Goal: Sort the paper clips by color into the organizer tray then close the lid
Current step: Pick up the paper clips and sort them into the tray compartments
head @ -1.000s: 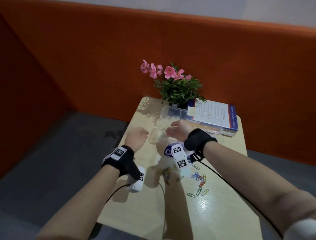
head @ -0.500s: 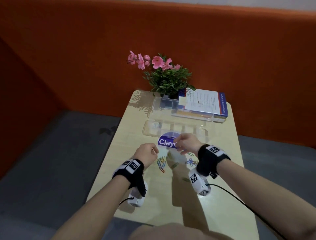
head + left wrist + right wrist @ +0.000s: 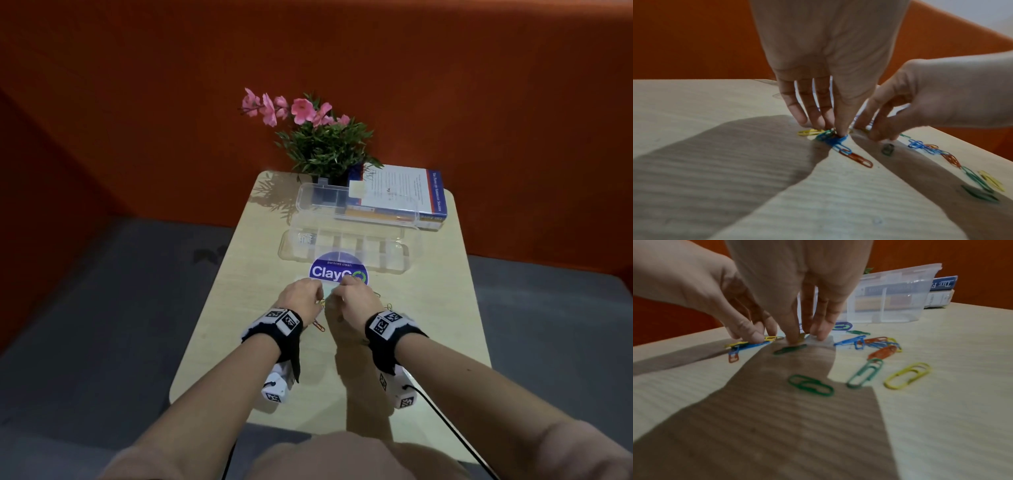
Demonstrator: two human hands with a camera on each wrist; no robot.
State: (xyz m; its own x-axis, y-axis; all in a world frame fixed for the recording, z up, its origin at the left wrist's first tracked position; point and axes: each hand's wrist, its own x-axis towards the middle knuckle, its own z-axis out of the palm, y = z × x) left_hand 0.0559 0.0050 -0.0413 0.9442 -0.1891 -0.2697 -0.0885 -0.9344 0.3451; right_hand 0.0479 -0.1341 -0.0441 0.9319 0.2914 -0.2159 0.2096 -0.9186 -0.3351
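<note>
Coloured paper clips lie loose on the wooden table [image 3: 428, 308]: a blue one [image 3: 833, 140] and an orange one [image 3: 857, 158] under my left hand, plus green [image 3: 810, 385], yellow [image 3: 907, 375] and orange [image 3: 882, 352] ones to the right. My left hand [image 3: 305, 301] [image 3: 830, 129] pinches a small bunch of blue, yellow and green clips against the table. Close beside it, my right hand [image 3: 356, 301] [image 3: 805, 338] has thumb and fingertips down around a yellow clip. The clear organizer tray [image 3: 291, 246] [image 3: 890, 305] stands behind the hands with its lid [image 3: 322, 198] open.
A round blue ClayGo sticker [image 3: 337, 270] lies between hands and tray. A stack of books [image 3: 397, 195] and a potted plant with pink flowers [image 3: 322, 144] stand at the back, against an orange wall. Table edges fall off left and right to grey floor.
Both hands have drawn back from the tray toward me and come down together onto the paper clips. The view has tilted lower over the table.
</note>
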